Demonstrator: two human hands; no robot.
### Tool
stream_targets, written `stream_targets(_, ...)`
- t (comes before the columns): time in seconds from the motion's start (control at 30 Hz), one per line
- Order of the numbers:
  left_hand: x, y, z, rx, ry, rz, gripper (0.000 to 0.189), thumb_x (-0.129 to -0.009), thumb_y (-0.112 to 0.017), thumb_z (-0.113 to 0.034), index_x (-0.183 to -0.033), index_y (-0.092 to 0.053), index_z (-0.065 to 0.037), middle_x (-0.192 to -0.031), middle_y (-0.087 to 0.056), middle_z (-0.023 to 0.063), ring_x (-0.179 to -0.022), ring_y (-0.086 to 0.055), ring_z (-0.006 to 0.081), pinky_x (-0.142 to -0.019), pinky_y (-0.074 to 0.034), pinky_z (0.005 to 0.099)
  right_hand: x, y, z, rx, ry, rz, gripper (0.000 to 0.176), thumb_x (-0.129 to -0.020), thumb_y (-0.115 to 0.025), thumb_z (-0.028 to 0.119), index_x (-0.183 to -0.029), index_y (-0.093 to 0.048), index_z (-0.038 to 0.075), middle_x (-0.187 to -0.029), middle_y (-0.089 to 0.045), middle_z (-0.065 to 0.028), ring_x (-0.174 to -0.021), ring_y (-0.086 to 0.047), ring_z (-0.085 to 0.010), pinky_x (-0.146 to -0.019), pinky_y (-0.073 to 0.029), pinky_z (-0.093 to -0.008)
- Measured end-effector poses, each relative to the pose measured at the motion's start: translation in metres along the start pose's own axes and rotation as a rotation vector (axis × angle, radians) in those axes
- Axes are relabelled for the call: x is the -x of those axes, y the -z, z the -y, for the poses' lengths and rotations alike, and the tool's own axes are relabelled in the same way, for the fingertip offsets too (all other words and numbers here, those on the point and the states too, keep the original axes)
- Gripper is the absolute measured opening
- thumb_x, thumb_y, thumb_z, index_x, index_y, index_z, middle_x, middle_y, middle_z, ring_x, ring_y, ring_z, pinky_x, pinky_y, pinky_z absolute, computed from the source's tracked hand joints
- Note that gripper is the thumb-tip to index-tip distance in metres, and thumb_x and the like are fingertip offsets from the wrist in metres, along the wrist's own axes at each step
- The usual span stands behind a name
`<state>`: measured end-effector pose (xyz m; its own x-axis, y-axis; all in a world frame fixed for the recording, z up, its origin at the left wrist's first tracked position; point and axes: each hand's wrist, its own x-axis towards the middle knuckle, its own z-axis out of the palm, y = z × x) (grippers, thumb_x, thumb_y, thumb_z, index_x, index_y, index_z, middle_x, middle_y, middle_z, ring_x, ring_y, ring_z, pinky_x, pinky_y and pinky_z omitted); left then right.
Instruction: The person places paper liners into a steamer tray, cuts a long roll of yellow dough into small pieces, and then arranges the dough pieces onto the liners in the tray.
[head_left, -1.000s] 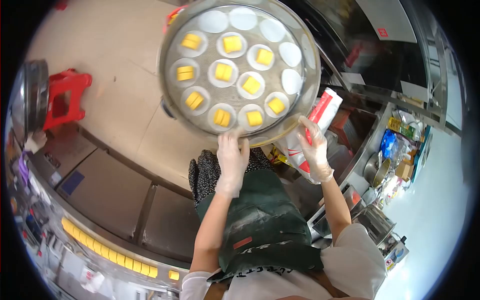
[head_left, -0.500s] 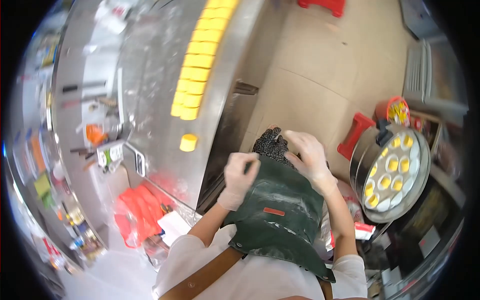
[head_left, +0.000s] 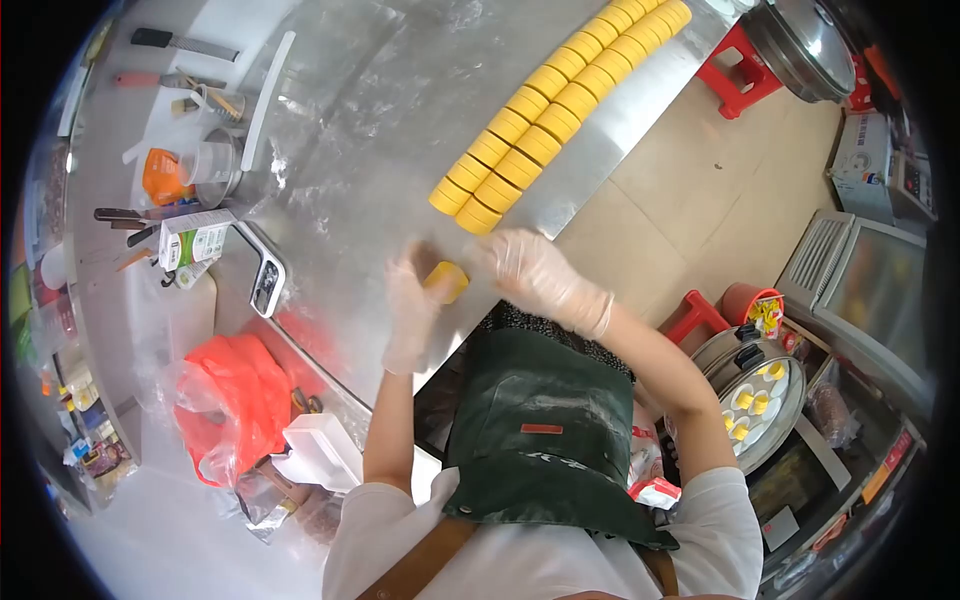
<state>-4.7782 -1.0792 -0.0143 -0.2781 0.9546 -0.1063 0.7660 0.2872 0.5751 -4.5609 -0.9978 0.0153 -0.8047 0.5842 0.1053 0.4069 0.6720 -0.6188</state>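
My left hand [head_left: 408, 305], in a clear thin glove, is at the near edge of the metal counter. Its thumb and blurred fingers close around a single yellow dough piece [head_left: 449, 282]. To the right, my gloved right hand [head_left: 540, 280] has its fingers drawn together in a pinch; whatever may be between the tips is hidden. Just beyond both hands, a double row of yellow dough pieces [head_left: 540, 125] runs diagonally to the upper right, set closely side by side.
The metal counter [head_left: 370, 130] carries flour smears. A digital scale [head_left: 266, 283], a carton [head_left: 195, 243] and a red plastic bag [head_left: 235, 400] are on the left. A round steamer [head_left: 765, 400] with yellow pieces in white cups stands at right, near a red bucket [head_left: 752, 305].
My view has turned and shifted toward the counter. Both hands have moved from in front of the apron to over the counter edge, and the left has reached the lone dough piece.
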Motion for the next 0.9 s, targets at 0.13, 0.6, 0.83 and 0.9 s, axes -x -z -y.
stream_targets(0.13, -0.085, 0.007, 0.001, 0.233, 0.057, 0.106, 0.065, -0.079, -0.080, -0.026, -0.134, -0.056, -0.001, -0.121, -0.063, 0.0187, -0.112, -0.062, 0.0301, -0.099, -0.049, 0.0385, -0.015, -0.047, 0.009, 0.037, 0.150, -0.097, 0.052, -0.074, -0.068, 0.012, -0.123, -0.056, -0.001, -0.122, -0.061, -0.0146, -0.112, -0.060, -0.0305, -0.099, -0.048, -0.0409)
stream_targets(0.6, -0.123, -0.016, -0.034, 0.097, 0.146, 0.333, 0.052, -0.069, -0.085, -0.017, -0.112, -0.063, 0.003, -0.111, -0.067, 0.0174, -0.106, -0.066, 0.0265, -0.093, -0.052, 0.0368, -0.038, -0.099, 0.032, 0.444, 0.303, 0.024, 0.013, -0.082, -0.060, 0.019, -0.091, -0.065, 0.010, -0.082, -0.060, -0.0015, -0.081, -0.060, -0.0190, -0.067, -0.044, -0.0310)
stream_targets(0.83, -0.109, -0.012, -0.032, 0.353, 0.302, 0.271, 0.060, -0.071, -0.085, -0.014, -0.122, -0.058, 0.000, -0.118, -0.066, 0.0163, -0.104, -0.066, 0.0232, -0.093, -0.053, 0.0330, -0.038, -0.098, 0.024, 0.320, 0.194, -0.094, 0.016, -0.082, -0.060, 0.018, -0.092, -0.065, 0.007, -0.081, -0.059, -0.0021, -0.078, -0.058, -0.0185, -0.069, -0.046, -0.0315)
stream_targets(0.9, -0.100, -0.013, -0.030, 0.332, 0.331, 0.152, 0.062, -0.071, -0.086, -0.014, -0.124, -0.058, 0.000, -0.120, -0.066, 0.0162, -0.104, -0.067, 0.0231, -0.092, -0.053, 0.0321, -0.034, -0.095, 0.024, 0.355, 0.215, -0.065, 0.017, -0.082, -0.059, 0.018, -0.094, -0.064, 0.006, -0.082, -0.059, -0.0031, -0.079, -0.059, -0.0190, -0.070, -0.047, -0.0315)
